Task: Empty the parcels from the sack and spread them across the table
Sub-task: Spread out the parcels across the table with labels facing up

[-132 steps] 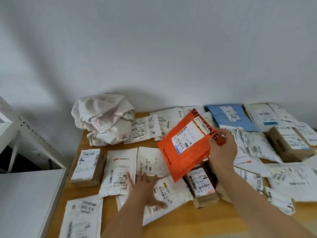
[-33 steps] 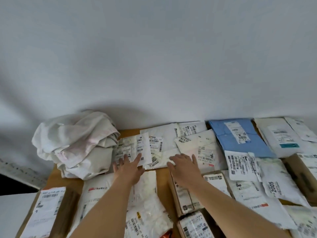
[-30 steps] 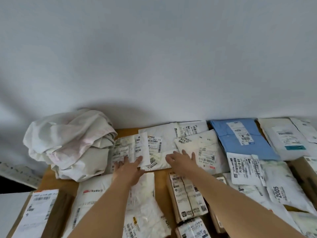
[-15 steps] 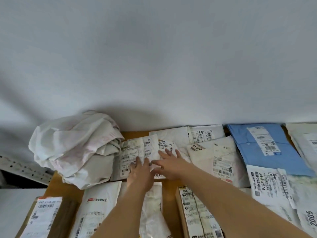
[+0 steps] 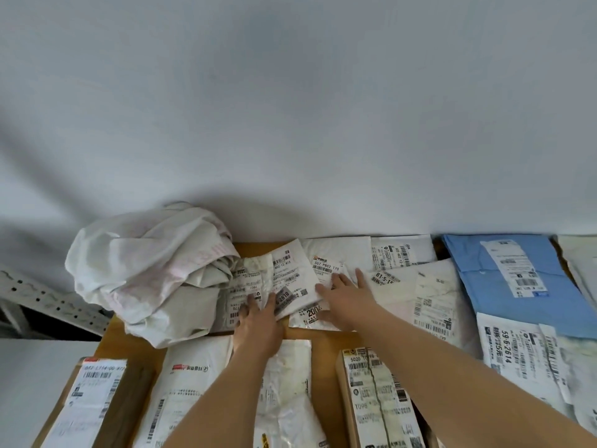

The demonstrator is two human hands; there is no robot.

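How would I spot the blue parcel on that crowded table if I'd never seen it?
Start at the crumpled white sack in the table's far left corner and follow the back row along the wall to the right. Past several white mailers lies the blue parcel, flat, with a white shipping label; it is the only coloured bag among white and brown ones.

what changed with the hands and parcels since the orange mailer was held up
The right hand let go of the orange mailer, now out of view, and both hands moved to the far white plastic parcels; the left hand presses one with straight fingers. The crumpled white cloth sack and blue plastic mailer stayed put.
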